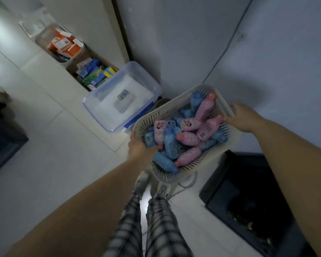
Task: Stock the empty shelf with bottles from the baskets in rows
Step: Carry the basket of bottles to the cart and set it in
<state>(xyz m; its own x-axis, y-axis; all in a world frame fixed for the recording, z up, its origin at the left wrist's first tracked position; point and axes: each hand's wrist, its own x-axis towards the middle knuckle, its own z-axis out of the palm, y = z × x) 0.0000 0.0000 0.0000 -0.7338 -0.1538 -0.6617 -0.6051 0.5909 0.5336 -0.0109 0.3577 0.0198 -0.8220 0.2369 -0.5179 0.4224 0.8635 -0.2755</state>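
Bottles [185,134], pink and blue, lie heaped in the slotted basket [156,115], probably heavy and slippery, so grip opposite rims: left hand [139,147] clamped at eight o'clock, right hand [243,115] clamped at three

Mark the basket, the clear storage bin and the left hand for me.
basket [161,113]: head view, slotted left wall.
clear storage bin [137,69]: head view, far wall.
left hand [139,147]: head view, back of the hand.

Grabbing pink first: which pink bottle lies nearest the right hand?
The pink bottle whose cap nearly meets the right hand at the basket rim; others lie farther off.
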